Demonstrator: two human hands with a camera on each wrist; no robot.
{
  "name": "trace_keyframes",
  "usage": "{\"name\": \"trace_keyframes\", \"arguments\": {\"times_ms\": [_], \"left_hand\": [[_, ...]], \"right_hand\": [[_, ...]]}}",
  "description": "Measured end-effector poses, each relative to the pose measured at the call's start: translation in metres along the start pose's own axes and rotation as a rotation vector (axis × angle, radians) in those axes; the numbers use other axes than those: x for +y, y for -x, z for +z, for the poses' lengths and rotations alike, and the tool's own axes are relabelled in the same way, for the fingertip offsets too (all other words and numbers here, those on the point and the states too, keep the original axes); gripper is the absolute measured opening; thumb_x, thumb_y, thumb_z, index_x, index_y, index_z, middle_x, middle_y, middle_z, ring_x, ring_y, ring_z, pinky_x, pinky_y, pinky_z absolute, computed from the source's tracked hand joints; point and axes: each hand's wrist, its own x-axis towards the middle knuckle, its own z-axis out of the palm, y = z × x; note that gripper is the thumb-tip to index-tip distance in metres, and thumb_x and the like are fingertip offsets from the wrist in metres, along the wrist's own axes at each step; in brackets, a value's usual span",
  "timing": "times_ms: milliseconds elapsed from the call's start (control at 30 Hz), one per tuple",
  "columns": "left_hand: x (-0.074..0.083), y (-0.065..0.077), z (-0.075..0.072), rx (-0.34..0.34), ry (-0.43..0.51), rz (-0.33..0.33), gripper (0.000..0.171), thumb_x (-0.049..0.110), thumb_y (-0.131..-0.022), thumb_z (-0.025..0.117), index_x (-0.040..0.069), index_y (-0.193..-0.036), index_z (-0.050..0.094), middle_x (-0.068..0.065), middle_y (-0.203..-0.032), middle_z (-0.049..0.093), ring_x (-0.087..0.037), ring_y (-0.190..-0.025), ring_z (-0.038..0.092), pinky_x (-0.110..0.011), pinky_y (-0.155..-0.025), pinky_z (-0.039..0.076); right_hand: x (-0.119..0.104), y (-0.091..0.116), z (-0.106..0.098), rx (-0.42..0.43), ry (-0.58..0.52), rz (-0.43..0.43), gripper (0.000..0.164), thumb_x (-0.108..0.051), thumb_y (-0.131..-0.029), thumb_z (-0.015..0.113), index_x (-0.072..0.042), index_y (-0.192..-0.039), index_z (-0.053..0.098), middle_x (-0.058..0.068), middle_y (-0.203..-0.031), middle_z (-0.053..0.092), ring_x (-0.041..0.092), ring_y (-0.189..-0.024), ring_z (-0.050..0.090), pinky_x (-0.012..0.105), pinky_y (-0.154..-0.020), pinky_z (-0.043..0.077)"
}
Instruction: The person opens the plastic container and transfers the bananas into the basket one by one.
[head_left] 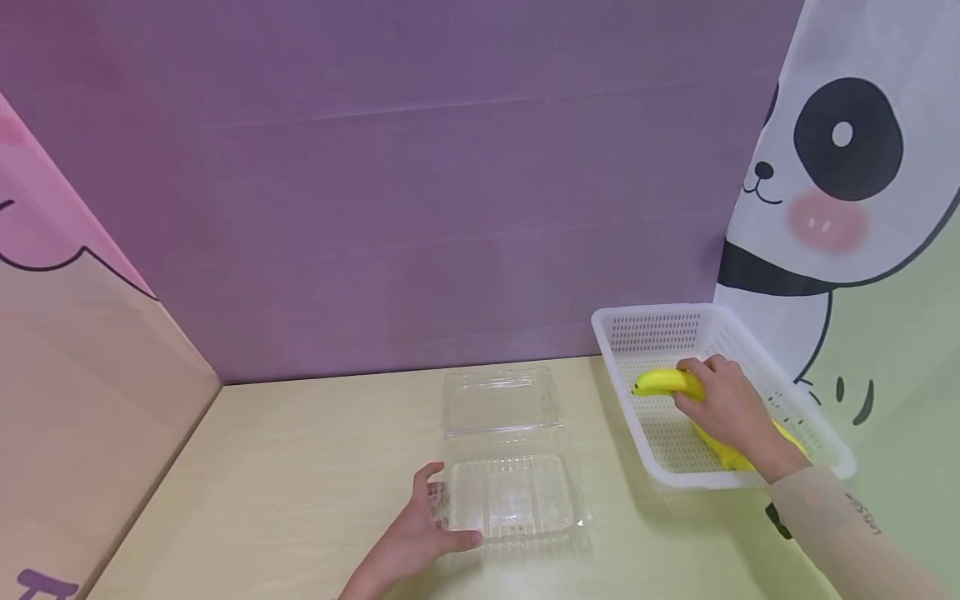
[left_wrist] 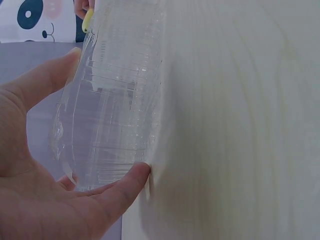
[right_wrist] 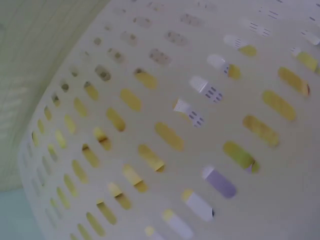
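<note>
A clear plastic clamshell box [head_left: 517,500] lies unfolded on the table, its lid [head_left: 501,404] towards the back wall. At its left side, my left hand [head_left: 420,529] holds the tray part between thumb and fingers; the left wrist view shows the thumb [left_wrist: 52,75] at the upper edge and a fingertip by the base. On the right, my right hand [head_left: 727,404] grips a yellow banana [head_left: 663,382] over a white perforated basket [head_left: 720,481]. More yellow bananas [head_left: 731,457] lie in the basket, partly hidden under the wrist. Only the basket's slotted wall [right_wrist: 270,205] fills the right wrist view.
The pale wooden table [head_left: 300,483] meets a purple wall [head_left: 420,208] at the back. A side panel with a panda print [head_left: 840,167] stands close to the basket's right. Another printed panel [head_left: 75,375] bounds the left.
</note>
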Motion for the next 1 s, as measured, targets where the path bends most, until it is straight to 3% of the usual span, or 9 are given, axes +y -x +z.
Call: {"name": "trace_keyframes", "arguments": {"times_ms": [233, 533, 1000], "left_hand": [[-0.001, 0.0, 0.0, 0.002, 0.0, 0.001, 0.113, 0.027, -0.076, 0.091, 0.015, -0.156, 0.012, -0.031, -0.152, 0.036, -0.043, -0.124, 0.055, -0.054, -0.094, 0.047], [0.0, 0.0, 0.0, 0.001, 0.003, 0.009, 0.113, 0.026, -0.076, 0.091, 0.015, -0.156, 0.013, -0.03, -0.151, 0.037, -0.045, -0.129, 0.05, -0.052, -0.094, 0.047], [0.003, 0.002, 0.0, -0.001, 0.005, 0.014, 0.113, 0.025, -0.076, 0.091, 0.014, -0.156, 0.013, -0.031, -0.151, 0.036, -0.048, -0.13, 0.049, -0.055, -0.096, 0.046]], "right_hand": [[0.004, 0.002, 0.003, -0.007, 0.019, -0.007, 0.039, -0.016, -0.089, 0.069, -0.001, -0.124, 0.062, 0.021, -0.101, 0.055, 0.036, -0.089, 0.047, 0.042, -0.073, 0.037], [0.004, 0.004, 0.008, -0.103, 0.033, 0.035, 0.043, -0.02, -0.09, 0.073, -0.002, -0.127, 0.061, 0.02, -0.103, 0.055, 0.036, -0.09, 0.046, 0.045, -0.073, 0.04], [0.005, 0.007, 0.015, -0.166, 0.071, 0.003, 0.042, -0.018, -0.09, 0.072, -0.002, -0.127, 0.062, 0.019, -0.102, 0.057, 0.033, -0.085, 0.049, 0.044, -0.07, 0.044]]}}
